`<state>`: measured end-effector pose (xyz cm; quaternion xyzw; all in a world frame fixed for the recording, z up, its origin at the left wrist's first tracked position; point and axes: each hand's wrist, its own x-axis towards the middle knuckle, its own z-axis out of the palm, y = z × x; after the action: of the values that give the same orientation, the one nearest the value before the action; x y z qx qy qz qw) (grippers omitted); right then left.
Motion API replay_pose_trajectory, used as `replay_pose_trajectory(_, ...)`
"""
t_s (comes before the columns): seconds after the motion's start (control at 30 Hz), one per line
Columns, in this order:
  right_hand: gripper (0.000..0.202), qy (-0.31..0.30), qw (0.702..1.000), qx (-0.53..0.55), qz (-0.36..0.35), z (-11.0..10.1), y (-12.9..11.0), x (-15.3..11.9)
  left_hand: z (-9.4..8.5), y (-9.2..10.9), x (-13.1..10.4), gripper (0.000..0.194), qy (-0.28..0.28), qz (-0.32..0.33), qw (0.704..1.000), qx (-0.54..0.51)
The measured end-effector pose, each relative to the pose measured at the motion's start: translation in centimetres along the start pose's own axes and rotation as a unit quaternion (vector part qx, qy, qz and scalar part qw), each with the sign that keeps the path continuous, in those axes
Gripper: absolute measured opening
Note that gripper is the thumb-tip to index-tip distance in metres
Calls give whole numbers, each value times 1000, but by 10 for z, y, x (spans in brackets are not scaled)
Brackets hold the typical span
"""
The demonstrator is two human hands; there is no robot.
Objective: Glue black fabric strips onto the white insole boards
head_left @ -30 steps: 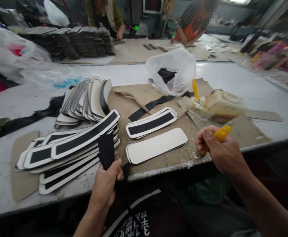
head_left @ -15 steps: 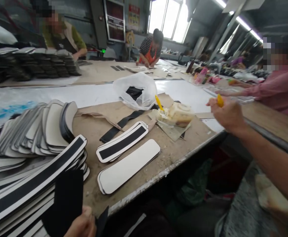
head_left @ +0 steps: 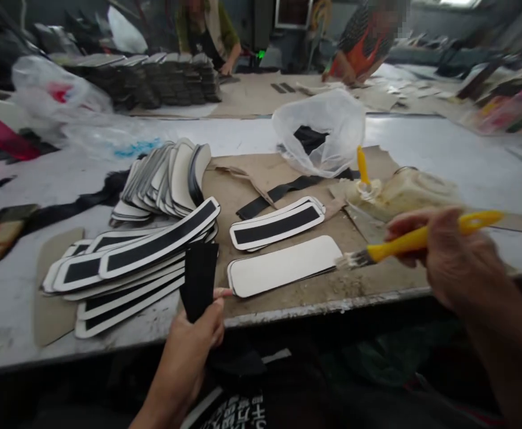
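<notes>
My left hand [head_left: 197, 336] is closed around black fabric strips [head_left: 201, 271] that stick up from it. One finger points out toward the left end of a pale curved panel [head_left: 285, 268]. My right hand [head_left: 455, 259] grips a paintbrush [head_left: 401, 244] by its yellow handle. The whitened bristles are at the panel's right end; whether they touch it I cannot tell. Just behind lies another panel [head_left: 279, 226] with a black strip along its middle. A glue container [head_left: 426, 187], smeared with white paste, stands behind my right hand, a second yellow handle [head_left: 362, 164] rising from its mouth.
Stacked pale panels [head_left: 180, 179] and strip-covered panels [head_left: 149, 250] lie at left. A translucent plastic bag [head_left: 341, 128] holding black material sits behind. Across the table, a person [head_left: 207, 36] and another in an orange apron [head_left: 359, 56] work. The table edge [head_left: 297, 313] runs close in front.
The view has turned left and down. My right hand has come in over the table, bringing the brush to the panel's right end. My left hand still holds the black strips, now beside the panel.
</notes>
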<state>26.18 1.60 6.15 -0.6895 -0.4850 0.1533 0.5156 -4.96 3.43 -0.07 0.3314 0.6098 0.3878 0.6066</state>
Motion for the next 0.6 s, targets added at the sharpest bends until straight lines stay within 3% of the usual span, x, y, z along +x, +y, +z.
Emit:
replay_pose_trajectory(0.1, 47, -103, 981, 149, 64, 54, -4, -25, -5, -2, 6, 37, 49, 4, 999, -7)
replay_pose_trajectory(0.23, 41, -122, 946, 276, 122, 99, -8, -33, -6, -5, 17, 44, 26, -20, 999, -11)
replay_pose_trajectory(0.4, 31, -148, 924, 317, 157, 134, -6, -42, -3, -8, 34, 37, -54, -70, 996, 2)
replay_pose_trajectory(0.6, 27, -179, 938, 263, 135, 153, 1, -51, 1, -14, 47, 25, -65, -69, 995, 17)
